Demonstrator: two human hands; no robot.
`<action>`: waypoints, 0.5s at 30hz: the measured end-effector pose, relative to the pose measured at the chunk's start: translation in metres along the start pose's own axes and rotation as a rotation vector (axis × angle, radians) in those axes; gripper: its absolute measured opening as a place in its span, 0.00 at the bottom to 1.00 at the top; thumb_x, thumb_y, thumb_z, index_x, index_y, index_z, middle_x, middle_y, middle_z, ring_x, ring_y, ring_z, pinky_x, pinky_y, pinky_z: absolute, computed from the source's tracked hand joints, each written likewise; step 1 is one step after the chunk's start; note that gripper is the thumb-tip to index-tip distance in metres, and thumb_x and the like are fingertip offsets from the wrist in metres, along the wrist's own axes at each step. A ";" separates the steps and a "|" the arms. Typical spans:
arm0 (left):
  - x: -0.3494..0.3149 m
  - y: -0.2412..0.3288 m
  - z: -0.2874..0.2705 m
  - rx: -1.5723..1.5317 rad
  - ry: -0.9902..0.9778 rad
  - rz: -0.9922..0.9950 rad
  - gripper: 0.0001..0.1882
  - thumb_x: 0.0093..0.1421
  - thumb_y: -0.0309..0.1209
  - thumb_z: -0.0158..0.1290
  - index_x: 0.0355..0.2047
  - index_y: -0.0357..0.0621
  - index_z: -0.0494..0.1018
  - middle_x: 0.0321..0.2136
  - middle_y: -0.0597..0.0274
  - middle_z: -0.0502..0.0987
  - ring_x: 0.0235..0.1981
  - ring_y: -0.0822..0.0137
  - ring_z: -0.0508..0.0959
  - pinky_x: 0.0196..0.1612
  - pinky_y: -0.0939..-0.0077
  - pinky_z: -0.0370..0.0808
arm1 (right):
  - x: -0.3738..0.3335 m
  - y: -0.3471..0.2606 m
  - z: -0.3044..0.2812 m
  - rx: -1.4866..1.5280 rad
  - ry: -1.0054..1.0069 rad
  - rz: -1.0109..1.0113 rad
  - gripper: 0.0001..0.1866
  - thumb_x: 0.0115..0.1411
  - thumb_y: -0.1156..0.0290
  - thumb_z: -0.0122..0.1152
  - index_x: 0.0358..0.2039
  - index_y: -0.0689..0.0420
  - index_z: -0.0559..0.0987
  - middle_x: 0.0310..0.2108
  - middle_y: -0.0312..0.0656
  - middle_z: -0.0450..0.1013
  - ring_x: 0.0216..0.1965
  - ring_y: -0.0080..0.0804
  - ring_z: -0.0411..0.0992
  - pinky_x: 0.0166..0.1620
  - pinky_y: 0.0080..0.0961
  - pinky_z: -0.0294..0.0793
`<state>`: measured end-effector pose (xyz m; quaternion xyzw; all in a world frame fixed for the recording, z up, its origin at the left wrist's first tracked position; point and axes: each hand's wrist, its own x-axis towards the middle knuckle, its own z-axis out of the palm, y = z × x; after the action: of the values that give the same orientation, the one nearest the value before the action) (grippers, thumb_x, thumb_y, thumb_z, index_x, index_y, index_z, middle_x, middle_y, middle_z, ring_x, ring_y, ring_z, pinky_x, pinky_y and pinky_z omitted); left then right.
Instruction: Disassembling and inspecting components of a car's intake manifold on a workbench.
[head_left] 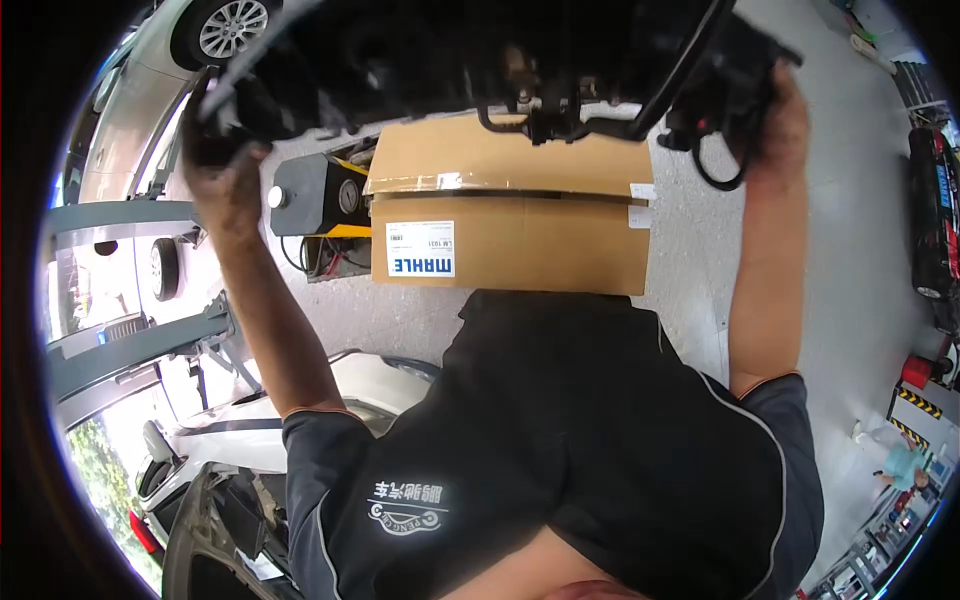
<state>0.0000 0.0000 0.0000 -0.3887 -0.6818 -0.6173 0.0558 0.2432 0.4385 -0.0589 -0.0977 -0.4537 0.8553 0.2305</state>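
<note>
**Two hands, one long black assembly, one carton beneath**

The largest shape, at 6 o'clock, is one dark cloth shirt (560,420) with thin pale piping. At 12 o'clock, spanning the top, is one black assembly (400,70), long, ridged and plastic-looking, with bent tubes and one thin looped cable (722,186) hanging near its right end. At 8 o'clock stands one white car (240,450), smooth and glossy. Just above centre, below the assembly in view, sits one cardboard box (520,240): matt brown, rectangular, its two top flaps nearly meeting (a dark slit runs between them). Two grey metal beams (120,216) reach in around 9 o'clock.

Two bare hands bear the assembly. The left hand (225,195), at 10 o'clock, grips one end, its thumb pressed against it; its other fingers are lost in shadow. The right hand (783,125), at 2 o'clock, curls round the other end, fingers bent over the edge; whether they touch each other I cannot tell.

Also toward 10 o'clock, beside the box, is one boxy dark machine (315,190) with yellow edging. Smallest come three white labels (400,238) on the box and one round gauge (349,196) on the machine.
</note>
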 end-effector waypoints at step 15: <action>-0.113 -0.079 0.038 0.073 -0.162 -0.399 0.50 0.41 0.47 0.73 0.60 0.36 0.65 0.54 0.50 0.72 0.56 0.55 0.73 0.57 0.60 0.73 | -0.056 0.146 -0.070 -0.139 0.143 0.110 0.17 0.64 0.67 0.51 0.49 0.64 0.75 0.44 0.44 0.77 0.46 0.31 0.74 0.54 0.28 0.72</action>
<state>0.0458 -0.0129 -0.1347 -0.2919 -0.7694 -0.5577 -0.1082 0.2740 0.3922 -0.2209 -0.1991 -0.4884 0.8238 0.2077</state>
